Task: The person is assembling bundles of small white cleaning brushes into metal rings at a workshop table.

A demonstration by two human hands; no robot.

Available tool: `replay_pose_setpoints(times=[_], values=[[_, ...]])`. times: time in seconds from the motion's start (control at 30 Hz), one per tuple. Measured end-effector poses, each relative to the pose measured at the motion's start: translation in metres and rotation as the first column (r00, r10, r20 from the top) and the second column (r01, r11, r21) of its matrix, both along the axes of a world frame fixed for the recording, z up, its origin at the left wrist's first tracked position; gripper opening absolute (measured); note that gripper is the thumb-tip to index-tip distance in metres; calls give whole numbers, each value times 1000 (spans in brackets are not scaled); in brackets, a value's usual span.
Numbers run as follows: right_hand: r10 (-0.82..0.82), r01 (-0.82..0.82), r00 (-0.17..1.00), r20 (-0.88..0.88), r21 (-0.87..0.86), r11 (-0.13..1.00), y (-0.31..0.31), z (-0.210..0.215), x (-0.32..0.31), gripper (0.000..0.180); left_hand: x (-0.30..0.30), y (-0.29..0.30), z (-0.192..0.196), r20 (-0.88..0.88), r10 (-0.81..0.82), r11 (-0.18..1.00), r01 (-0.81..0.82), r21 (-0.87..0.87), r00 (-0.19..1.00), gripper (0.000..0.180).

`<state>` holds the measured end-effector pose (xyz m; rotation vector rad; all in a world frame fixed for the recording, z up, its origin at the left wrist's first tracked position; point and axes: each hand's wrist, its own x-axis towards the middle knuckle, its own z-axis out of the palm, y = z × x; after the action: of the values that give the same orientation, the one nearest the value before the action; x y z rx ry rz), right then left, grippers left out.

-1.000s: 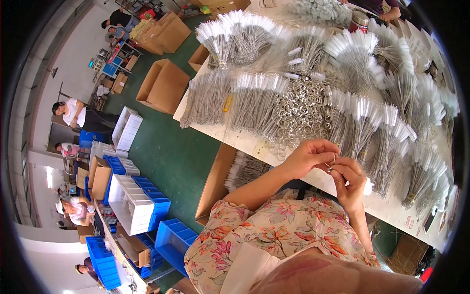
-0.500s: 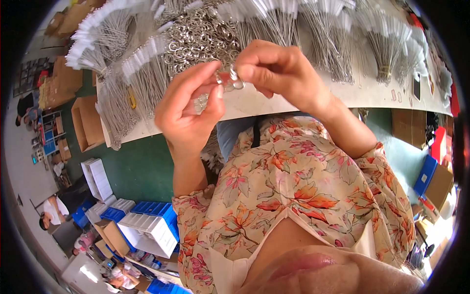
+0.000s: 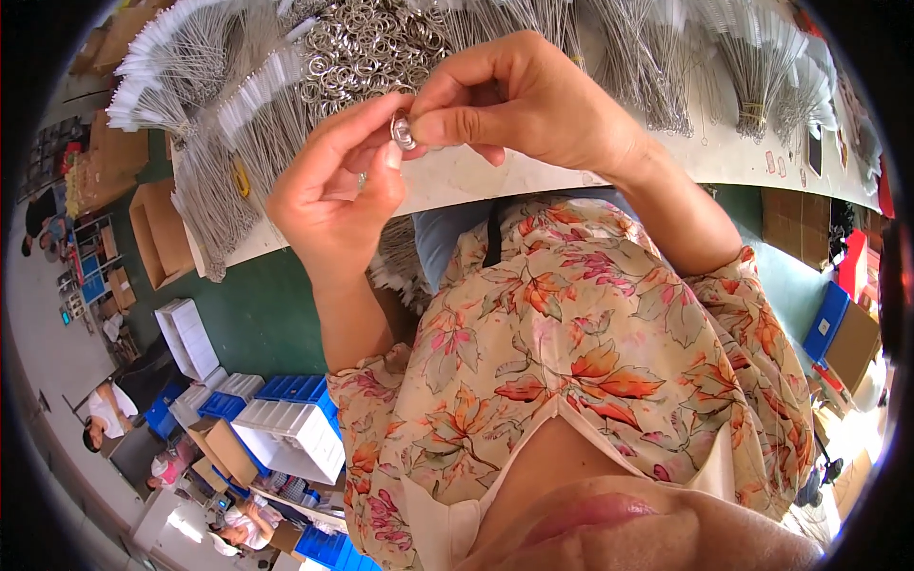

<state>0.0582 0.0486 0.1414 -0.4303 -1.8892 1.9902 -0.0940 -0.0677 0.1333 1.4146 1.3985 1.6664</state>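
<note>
The person's left hand (image 3: pixel 328 190) and right hand (image 3: pixel 528 105) meet at the small, shiny silver metal ring (image 3: pixel 402 131); each grip pinches it between thumb and forefinger. The ring is held up in front of the heap of loose silver metal rings (image 3: pixel 367 57) on the off-white, flat surface (image 3: pixel 719 157). Bundles of thin grey wire brushes with white bristle ends (image 3: pixel 262 109) lie beside that heap, near a yellow-handled tool (image 3: pixel 241 178).

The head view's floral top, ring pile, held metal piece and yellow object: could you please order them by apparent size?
1. Floral top
2. Ring pile
3. Held metal piece and yellow object: alike; nearness to camera makes ranking unsure.
</note>
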Motion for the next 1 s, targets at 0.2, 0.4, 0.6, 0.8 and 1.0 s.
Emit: replay_pose_setpoints(times=[0.2, 0.4, 0.6, 0.8, 1.0], values=[[114, -115, 993, -26, -50, 992, 4, 1, -2, 13, -10, 3, 11, -10, -91, 996, 91, -21, 996, 27], [-23, 27, 998, 58, -72, 997, -10, -27, -5, 14, -33, 4, -2, 302, -124, 936, 212, -281, 945, 25], [-356, 142, 932, 61, 844, 517, -38, -110, 26, 7, -196, -11, -35, -360, 325, 811, -454, -368, 874, 17], [-271, 123, 962, -31, 936, 331, -35, -119, 31, 11, -342, -54, -59, -834, 201, 353, -833, -427, 513, 31], [-297, 196, 952, -76, 897, 396, -35, -101, 35, 8, -370, -58, -95, -843, 40, 297, -812, -503, 536, 34]])
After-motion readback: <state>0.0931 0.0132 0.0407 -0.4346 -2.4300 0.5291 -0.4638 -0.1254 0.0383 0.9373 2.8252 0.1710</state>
